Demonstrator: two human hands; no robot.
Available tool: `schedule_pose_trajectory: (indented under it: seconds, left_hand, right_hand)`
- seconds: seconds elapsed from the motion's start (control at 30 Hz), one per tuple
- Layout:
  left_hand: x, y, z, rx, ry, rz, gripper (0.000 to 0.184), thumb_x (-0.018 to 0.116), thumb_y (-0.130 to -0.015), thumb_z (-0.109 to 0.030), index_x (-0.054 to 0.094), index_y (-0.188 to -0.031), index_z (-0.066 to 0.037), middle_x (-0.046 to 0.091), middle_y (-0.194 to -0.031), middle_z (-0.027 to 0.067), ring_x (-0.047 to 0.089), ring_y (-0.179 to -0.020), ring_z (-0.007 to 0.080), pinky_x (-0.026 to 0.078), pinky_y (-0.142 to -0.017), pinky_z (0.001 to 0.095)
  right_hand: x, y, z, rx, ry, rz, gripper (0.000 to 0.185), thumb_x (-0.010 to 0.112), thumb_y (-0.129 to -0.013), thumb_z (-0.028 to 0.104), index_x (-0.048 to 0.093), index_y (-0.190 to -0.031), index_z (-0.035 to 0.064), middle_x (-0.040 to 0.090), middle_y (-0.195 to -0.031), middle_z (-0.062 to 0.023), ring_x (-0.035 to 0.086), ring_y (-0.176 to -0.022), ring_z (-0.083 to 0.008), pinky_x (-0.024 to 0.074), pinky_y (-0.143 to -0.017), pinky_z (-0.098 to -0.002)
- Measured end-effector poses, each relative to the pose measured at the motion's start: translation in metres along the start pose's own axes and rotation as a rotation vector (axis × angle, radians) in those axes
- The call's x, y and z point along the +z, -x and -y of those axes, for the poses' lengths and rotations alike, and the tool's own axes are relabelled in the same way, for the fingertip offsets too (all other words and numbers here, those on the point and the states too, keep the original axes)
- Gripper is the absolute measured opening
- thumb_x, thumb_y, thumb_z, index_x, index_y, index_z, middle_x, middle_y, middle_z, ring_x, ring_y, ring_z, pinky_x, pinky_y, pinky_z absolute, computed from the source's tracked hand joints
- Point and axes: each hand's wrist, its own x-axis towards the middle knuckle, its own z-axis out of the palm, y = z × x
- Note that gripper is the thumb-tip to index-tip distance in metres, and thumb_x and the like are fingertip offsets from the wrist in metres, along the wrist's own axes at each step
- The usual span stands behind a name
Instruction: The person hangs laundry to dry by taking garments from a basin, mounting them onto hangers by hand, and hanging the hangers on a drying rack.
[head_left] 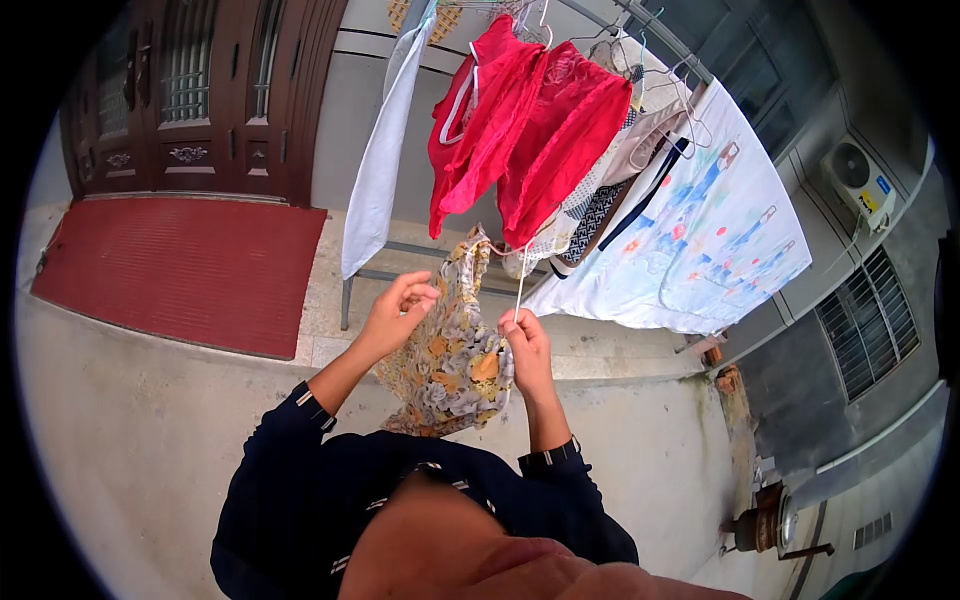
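A floral garment (445, 370) in yellow, grey and orange hangs in front of my body, with a pale hanger (522, 280) at its upper right side. My right hand (527, 345) is closed on the hanger's lower part, next to the garment's right edge. At the garment's upper left is my left hand (402, 305), its fingers apart and slightly curled, near the fabric. Just above hang bright red clothes (540, 130) on a rack. Part of the hanger is hidden by the garment and my right fingers.
White cloth (388, 150) hangs left of the red clothes; a printed sheet (690, 230) and patterned clothes (600, 210) hang right, under a metal rail (665, 35). A red mat (185, 270) lies before brown doors (190, 100). A stove-like object (765, 520) stands lower right.
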Motion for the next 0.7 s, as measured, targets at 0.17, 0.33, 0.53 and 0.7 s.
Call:
schedule_pose_trajectory:
  seconds: [0.17,0.33,0.53,0.7]
  left_hand:
    - [-0.075,0.072,0.049,-0.3,0.011,-0.254,0.016,0.052,-0.085,-0.005,0.054,-0.101,-0.003,0.064,-0.083,0.0041,0.057,-0.071,0.0073,0.042,-0.061,0.0195]
    - [-0.14,0.191,0.1,-0.496,-0.085,-0.509,0.016,0.043,-0.082,0.005,0.054,-0.093,0.001,0.063,-0.075,0.0107,0.057,-0.063,0.0118,0.047,-0.059,0.0223]
    - [-0.164,0.274,0.116,-0.58,-0.157,-0.705,0.013,0.044,-0.081,0.003,0.054,-0.089,0.002,0.061,-0.072,0.0111,0.057,-0.059,0.0134,0.048,-0.058,0.0242]
    - [-0.15,0.276,0.099,-0.539,-0.13,-0.715,0.013,0.044,-0.082,0.002,0.054,-0.089,0.002,0.061,-0.071,0.0111,0.057,-0.058,0.0137,0.048,-0.057,0.0247]
  right_hand:
    - [-0.031,-0.023,0.061,-0.02,0.123,-0.013,0.01,0.047,-0.087,0.011,0.055,-0.089,0.0038,0.051,-0.079,0.0007,0.045,-0.076,-0.0069,0.0369,-0.072,-0.0213]
    - [-0.038,-0.036,0.114,-0.08,0.169,0.016,0.013,0.047,-0.086,0.012,0.055,-0.088,0.0028,0.053,-0.079,-0.0008,0.047,-0.076,-0.0079,0.0365,-0.075,-0.022]
    - [-0.029,-0.026,0.182,-0.143,-0.12,0.08,0.018,0.052,-0.083,0.019,0.051,-0.082,0.0015,0.045,-0.066,-0.001,0.039,-0.058,-0.0079,0.0322,-0.053,-0.0207]
    - [-0.038,-0.022,0.241,-0.319,-0.311,0.384,0.023,0.051,-0.086,0.026,0.049,-0.086,0.0027,0.04,-0.066,-0.0007,0.033,-0.056,-0.0088,0.0286,-0.049,-0.0245]
